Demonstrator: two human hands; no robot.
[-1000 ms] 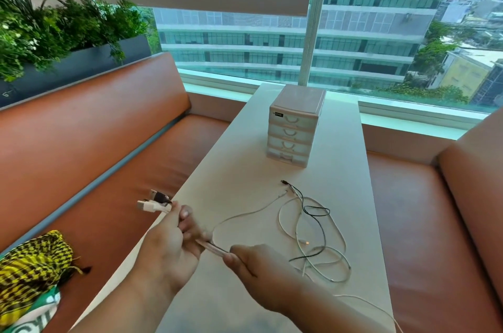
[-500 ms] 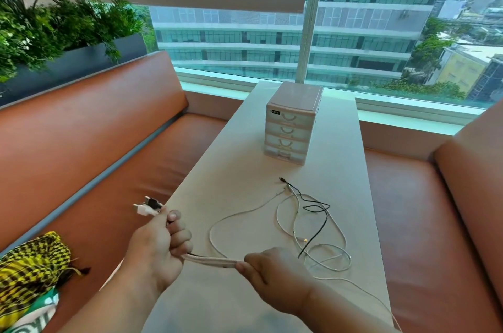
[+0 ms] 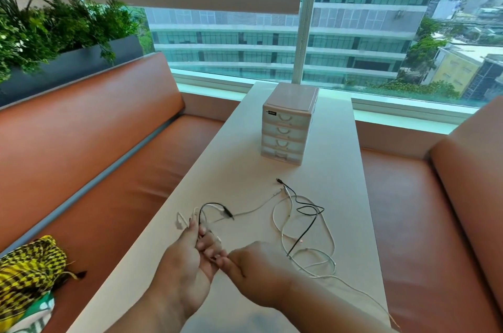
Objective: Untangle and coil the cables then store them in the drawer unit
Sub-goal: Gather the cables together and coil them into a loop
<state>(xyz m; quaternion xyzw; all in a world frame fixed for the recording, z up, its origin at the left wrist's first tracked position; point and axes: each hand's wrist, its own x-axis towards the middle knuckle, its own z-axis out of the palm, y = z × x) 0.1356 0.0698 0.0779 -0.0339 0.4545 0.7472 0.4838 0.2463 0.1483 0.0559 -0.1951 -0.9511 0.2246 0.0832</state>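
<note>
A tangle of white cables [image 3: 307, 251] and a thin black cable [image 3: 309, 210] lies on the white table [image 3: 340, 169], right of centre. My left hand [image 3: 187, 259] is closed around a bundle of cable ends, with a black loop [image 3: 215, 208] and white plugs sticking up above its fingers. My right hand [image 3: 255, 270] touches the left one and pinches the same cables at its fingertips. A small beige drawer unit [image 3: 288, 125] with several shut drawers stands further back on the table.
Orange benches run along both sides of the table, the left bench [image 3: 109, 169] and the right bench [image 3: 424, 210]. A yellow-and-black cloth bag [image 3: 30, 270] lies on the left bench. A planter [image 3: 54, 33] sits behind it. A window closes the far end.
My hands have come together; the stretch of cable held between them has gone. The plug ends now loop upward above my left hand instead of pointing left.
</note>
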